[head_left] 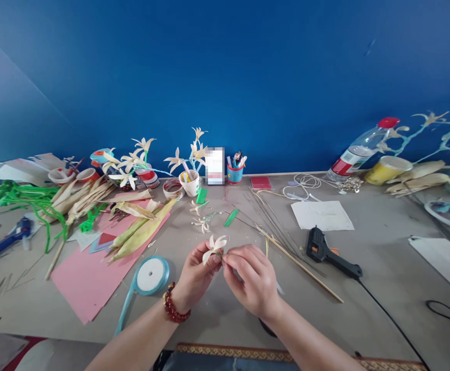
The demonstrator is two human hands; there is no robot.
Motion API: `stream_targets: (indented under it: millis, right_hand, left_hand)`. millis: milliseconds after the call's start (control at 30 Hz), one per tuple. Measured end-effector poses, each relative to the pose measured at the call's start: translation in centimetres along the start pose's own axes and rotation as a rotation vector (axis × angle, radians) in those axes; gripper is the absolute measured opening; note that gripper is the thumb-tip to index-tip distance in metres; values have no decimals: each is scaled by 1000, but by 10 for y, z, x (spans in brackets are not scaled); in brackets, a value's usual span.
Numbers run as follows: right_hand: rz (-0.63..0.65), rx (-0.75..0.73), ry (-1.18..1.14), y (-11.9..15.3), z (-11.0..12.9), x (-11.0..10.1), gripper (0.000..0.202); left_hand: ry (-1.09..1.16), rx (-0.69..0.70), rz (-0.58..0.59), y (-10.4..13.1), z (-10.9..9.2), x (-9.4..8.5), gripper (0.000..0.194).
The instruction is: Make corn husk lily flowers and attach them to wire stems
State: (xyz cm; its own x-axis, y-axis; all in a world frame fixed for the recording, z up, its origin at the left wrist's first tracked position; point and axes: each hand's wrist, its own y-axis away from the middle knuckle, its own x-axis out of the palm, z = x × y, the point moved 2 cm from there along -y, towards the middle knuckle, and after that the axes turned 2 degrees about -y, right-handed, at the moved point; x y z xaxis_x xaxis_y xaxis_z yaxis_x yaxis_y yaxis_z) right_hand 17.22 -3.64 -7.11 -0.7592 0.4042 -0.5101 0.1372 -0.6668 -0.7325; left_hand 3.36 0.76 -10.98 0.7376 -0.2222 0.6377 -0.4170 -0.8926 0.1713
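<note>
A small cream-white flower (pixel 214 248) with pointed petals, the look of dried corn husk, is held up over the near middle of the table. My left hand (pixel 198 273), with a red bead bracelet (pixel 174 305) at the wrist, pinches the flower near its base. The fingertips of my right hand (pixel 253 278) are closed at the flower's short greenish stem, right beside the left thumb. Finer detail between those fingertips is hidden. Beyond the hands lie two more small flowers (pixel 202 223) and a green strip (pixel 230 217). Left of my wrist sits a roll of light blue ribbon (pixel 151 275).
Pink paper (pixel 89 283) and corn husks (pixel 143 232) spread at left, near a blue glue gun (pixel 9 238). A black glue gun (pixel 331 253), its cord trailing forward, lies right of a wooden stick (pixel 302 265) and thin wires (pixel 275 216). Flower cups (pixel 189 184) and a bottle (pixel 358 152) line the wall.
</note>
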Motion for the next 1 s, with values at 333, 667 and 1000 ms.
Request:
stream_targets:
  millis: [333,667,1000]
  right_hand:
    - [-17,-22,-8,2,0,2,30]
    - [28,52,-232,-3,-1,-4,35]
    - [-30,164,-382,-4,-1,-1,27]
  left_hand:
    - [-53,77,-49,0,0,-4,19]
    - [-30,93,-50,-1,-3,-2,20]
    - [-9,93,-12,-2,-3,-2,14]
